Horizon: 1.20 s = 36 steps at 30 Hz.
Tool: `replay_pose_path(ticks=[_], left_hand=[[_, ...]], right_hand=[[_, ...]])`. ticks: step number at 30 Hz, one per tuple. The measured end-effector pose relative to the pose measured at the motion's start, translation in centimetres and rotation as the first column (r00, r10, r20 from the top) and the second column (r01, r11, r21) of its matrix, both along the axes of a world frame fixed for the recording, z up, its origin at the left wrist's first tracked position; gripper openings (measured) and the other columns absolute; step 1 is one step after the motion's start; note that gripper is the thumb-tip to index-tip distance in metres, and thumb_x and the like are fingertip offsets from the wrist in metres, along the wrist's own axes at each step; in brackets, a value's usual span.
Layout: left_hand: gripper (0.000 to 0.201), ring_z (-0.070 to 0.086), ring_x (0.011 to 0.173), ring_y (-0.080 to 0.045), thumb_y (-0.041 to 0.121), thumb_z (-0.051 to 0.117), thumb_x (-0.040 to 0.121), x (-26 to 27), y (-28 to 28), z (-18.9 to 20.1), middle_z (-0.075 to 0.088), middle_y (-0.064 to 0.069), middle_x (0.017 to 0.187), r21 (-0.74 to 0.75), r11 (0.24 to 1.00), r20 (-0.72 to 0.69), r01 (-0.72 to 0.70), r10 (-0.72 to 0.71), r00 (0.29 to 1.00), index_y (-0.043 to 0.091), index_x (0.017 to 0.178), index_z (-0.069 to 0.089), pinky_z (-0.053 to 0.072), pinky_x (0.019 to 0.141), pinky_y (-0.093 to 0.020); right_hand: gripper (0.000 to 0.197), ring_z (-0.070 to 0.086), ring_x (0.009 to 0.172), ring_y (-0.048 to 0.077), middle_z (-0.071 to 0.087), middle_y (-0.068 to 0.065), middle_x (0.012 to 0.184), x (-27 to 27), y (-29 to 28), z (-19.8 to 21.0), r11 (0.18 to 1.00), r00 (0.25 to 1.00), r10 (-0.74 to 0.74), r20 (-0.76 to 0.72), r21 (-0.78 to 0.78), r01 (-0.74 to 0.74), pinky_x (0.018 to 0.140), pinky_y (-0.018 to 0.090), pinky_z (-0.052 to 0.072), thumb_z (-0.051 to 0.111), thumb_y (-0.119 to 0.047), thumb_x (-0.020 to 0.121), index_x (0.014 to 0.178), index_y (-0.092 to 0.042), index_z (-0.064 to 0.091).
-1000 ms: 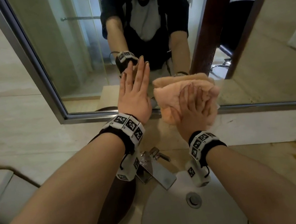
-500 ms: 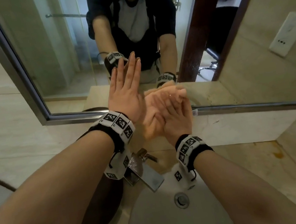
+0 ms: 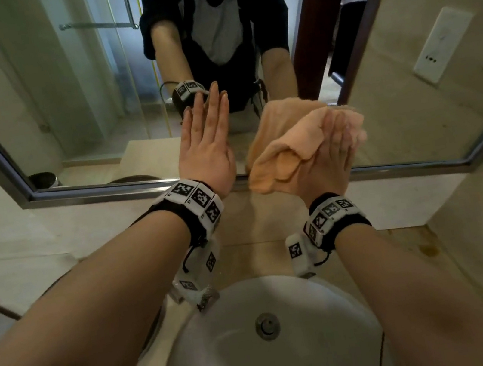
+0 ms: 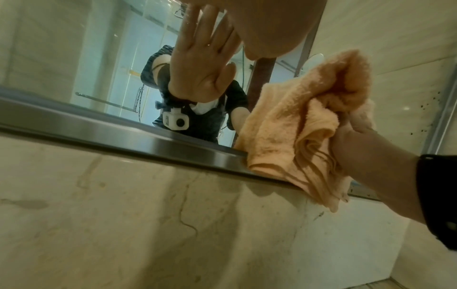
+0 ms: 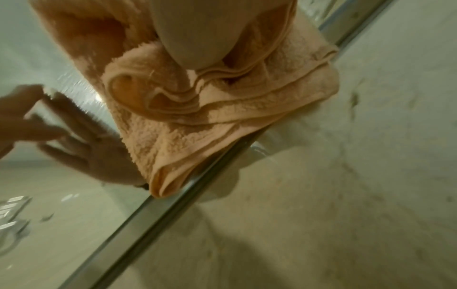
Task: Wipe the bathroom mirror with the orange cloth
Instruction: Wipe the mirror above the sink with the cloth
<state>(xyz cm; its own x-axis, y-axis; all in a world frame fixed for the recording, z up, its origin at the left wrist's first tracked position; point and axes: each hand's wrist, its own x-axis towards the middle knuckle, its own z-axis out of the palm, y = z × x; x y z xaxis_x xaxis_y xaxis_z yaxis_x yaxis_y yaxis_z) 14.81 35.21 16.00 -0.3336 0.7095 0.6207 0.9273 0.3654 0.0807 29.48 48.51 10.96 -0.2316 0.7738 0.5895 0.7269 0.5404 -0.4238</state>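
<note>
The mirror (image 3: 86, 90) fills the wall above the counter inside a steel frame (image 3: 93, 192). My left hand (image 3: 207, 147) lies flat on the glass near the bottom edge, fingers straight and together. Its palm is reflected in the left wrist view. Just to its right, my right hand (image 3: 329, 153) presses the bunched orange cloth (image 3: 279, 151) against the glass with straight fingers. A fold of the cloth laps over the hand's thumb side. The cloth (image 4: 291, 121) hangs down over the lower frame (image 4: 148, 140). In the right wrist view the cloth (image 5: 222, 121) overlaps the frame edge.
A white basin (image 3: 195, 335) with a metal drain (image 3: 267, 325) sits directly below my wrists. The faucet (image 3: 204, 302) is mostly hidden under my left wrist. A beige stained counter (image 3: 409, 251) runs right to a side wall. Marble wall lies left of the mirror.
My right hand swept the cloth left beside the left hand, then back right and slightly up along the mirror's bottom edge. The left hand stayed flat on the glass.
</note>
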Motion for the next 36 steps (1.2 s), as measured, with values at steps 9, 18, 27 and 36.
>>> replay_pose_path(ticks=[9,18,27,36], left_hand=[[0.074,0.0,0.149,-0.023,0.015,0.04,0.089,5.4,4.6,0.5,0.001,-0.007,0.161,0.039,0.999,-0.016,-0.021,0.021,1.0,0.011,0.153,0.003,0.004,0.122,-0.041],[0.073,0.001,0.149,-0.025,0.014,0.038,0.088,4.5,4.5,2.5,0.002,-0.008,0.161,0.064,0.996,-0.031,-0.058,0.06,0.998,0.011,0.153,0.004,0.004,0.122,-0.041],[0.074,-0.005,0.148,-0.022,0.017,0.041,0.09,4.7,4.2,0.4,-0.003,-0.007,0.161,-0.01,1.0,-0.032,0.0,0.0,0.999,0.011,0.153,0.003,0.002,0.121,-0.041],[0.075,-0.008,0.148,-0.019,0.019,0.038,0.09,2.5,2.3,0.4,-0.008,-0.005,0.161,-0.122,0.991,-0.069,0.05,-0.058,0.996,0.013,0.153,-0.002,-0.002,0.121,-0.039]], right_hand=[[0.104,-0.008,0.147,0.021,-0.008,0.008,0.159,5.7,5.5,0.0,0.968,0.979,-0.201,-0.011,-0.157,0.197,0.117,0.032,-0.014,0.046,-0.065,0.085,0.149,-0.006,-0.008],[0.1,-0.002,0.146,0.027,-0.004,0.018,0.157,10.2,4.4,5.6,0.779,0.948,-0.242,-0.206,-0.623,0.064,0.116,0.03,-0.001,0.063,-0.04,0.086,0.147,0.002,-0.003],[0.062,0.015,0.141,0.039,0.009,0.028,0.153,7.1,3.3,3.9,0.775,0.848,-0.349,-0.399,-0.631,0.022,0.116,0.047,0.009,0.039,-0.019,0.098,0.144,0.011,0.011],[0.103,0.009,0.144,0.032,0.005,0.017,0.157,1.8,0.2,1.4,0.72,0.837,-0.412,-0.36,-0.692,0.057,0.118,0.046,0.016,0.051,-0.052,0.08,0.147,0.001,-0.006]])
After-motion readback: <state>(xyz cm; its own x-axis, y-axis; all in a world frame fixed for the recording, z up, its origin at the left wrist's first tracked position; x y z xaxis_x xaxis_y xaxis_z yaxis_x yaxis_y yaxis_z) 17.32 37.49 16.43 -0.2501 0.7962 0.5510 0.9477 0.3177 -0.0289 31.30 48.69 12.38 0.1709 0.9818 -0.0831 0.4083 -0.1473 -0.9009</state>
